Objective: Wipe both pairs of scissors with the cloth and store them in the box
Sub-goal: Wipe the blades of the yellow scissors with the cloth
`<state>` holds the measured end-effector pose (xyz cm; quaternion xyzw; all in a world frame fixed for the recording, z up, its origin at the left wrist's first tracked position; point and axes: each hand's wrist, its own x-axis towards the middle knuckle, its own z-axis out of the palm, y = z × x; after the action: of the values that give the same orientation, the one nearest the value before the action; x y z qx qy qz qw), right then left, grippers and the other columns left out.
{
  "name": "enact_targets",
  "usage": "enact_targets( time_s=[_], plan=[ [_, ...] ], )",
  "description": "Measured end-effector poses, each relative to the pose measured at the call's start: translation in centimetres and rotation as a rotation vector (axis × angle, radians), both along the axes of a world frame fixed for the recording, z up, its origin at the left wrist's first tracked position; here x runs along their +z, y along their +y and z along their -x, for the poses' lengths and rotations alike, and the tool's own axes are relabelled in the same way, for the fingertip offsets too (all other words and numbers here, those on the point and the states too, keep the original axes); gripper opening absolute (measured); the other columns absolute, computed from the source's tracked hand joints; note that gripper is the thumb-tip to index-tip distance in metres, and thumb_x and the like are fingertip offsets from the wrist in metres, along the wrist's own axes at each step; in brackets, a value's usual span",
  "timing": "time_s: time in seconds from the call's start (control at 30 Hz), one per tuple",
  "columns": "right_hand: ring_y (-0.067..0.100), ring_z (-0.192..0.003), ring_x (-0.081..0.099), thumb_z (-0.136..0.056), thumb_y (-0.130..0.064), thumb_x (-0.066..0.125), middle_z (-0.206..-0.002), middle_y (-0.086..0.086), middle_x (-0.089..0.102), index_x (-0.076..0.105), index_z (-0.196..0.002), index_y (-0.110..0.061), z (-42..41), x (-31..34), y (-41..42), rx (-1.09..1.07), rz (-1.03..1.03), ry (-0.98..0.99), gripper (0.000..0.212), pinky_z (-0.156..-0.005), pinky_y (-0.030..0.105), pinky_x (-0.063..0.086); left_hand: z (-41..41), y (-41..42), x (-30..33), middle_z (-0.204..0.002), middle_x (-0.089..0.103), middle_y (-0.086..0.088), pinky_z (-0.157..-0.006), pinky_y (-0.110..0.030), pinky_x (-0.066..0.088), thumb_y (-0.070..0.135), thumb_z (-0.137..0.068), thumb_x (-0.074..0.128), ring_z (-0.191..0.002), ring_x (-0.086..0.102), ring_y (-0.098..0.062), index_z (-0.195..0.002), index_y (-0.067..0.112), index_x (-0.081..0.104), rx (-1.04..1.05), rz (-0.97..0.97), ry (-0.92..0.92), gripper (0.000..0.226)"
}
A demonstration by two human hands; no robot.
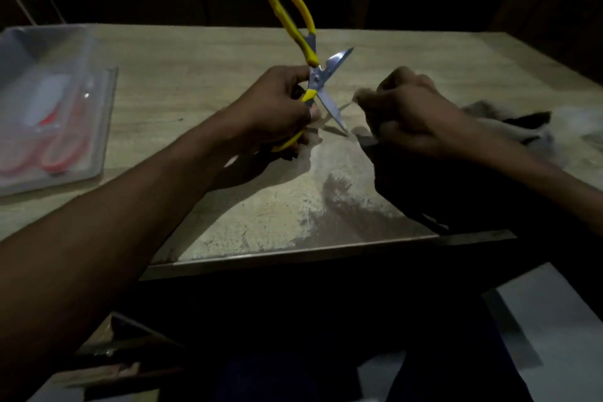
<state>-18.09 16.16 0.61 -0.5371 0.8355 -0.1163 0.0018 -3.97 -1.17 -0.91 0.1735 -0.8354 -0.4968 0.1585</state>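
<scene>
Yellow-handled scissors [311,73] stand spread wide above the middle of the table. My left hand [274,108] grips their lower yellow handle, while the other handle sticks up and away. One blade points down toward the table, the other up to the right. My right hand [411,111] holds a bunched grey cloth [502,122] just right of the lower blade's tip; the hand is blurred. Red-handled scissors [62,143] lie inside a clear plastic box [104,127] at the table's left.
The wooden table [228,75] is worn and pale near its front edge [293,254]. The room around it is dark. The cloth trails off toward the right side of the table. Pale floor [538,320] shows below at the right.
</scene>
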Motion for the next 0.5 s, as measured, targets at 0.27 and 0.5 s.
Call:
enact_targets(
  time_s=[0.27,0.5],
  plan=[
    [0.004,-0.07,0.071,-0.09,-0.038,0.08,-0.075,-0.006,0.078,0.084,-0.091,-0.023,0.5,-1.0,-4.1,-0.128,0.49,-0.423,0.016,-0.06,0.03,0.053,0.4,-0.1,-0.9,-0.094,0.073,-0.02,-0.056,-0.043,0.063,-0.004,-0.098,0.058,-0.058,0.07,-0.017,-0.133,0.022,0.066,0.02,0.005,0.078,0.044],
    [-0.002,-0.053,0.056,-0.084,-0.04,0.084,-0.053,-0.013,0.064,0.075,-0.068,-0.025,2.7,0.1,-6.7,-0.037,0.199,-0.373,0.023,-0.055,0.026,0.039,0.2,-1.2,-0.7,-0.101,0.073,-0.012,-0.053,-0.038,0.063,0.002,-0.098,0.066,-0.056,0.071,-0.016,-0.132,0.017,0.068,-0.017,0.113,0.069,0.036]
  ],
)
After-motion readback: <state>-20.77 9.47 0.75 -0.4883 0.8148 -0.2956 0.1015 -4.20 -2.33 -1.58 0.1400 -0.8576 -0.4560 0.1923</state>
